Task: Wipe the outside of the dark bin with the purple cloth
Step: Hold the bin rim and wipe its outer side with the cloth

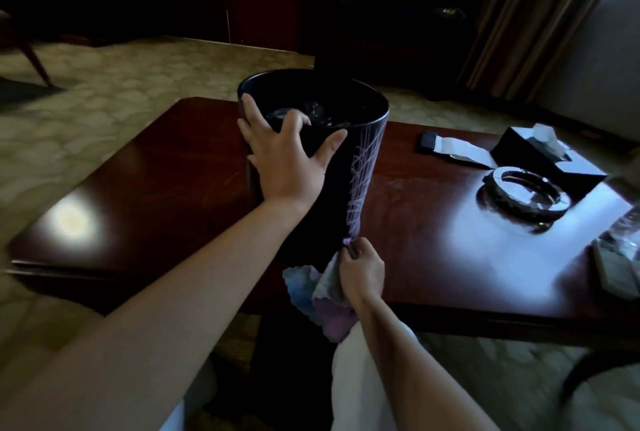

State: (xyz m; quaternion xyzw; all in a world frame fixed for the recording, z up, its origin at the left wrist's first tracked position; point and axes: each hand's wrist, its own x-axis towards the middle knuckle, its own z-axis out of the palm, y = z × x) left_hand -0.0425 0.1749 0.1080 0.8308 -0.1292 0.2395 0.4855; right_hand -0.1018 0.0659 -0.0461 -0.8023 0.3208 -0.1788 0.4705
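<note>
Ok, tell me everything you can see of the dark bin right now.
The dark bin is a tall, round, glossy black container, wider at its open rim than at its base, with pale purple branch-like lines down its right side. It stands upright on the wooden table. Something shiny lies inside, too dim to identify. The left hand grips the near rim, its fingers reaching over the edge. The right hand holds the purple cloth against the bin's lower right side.

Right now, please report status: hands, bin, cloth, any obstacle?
Left hand grips dark bin rim. Right hand holds purple cloth against bin's base. Ashtray stands apart, not in the way.
</note>
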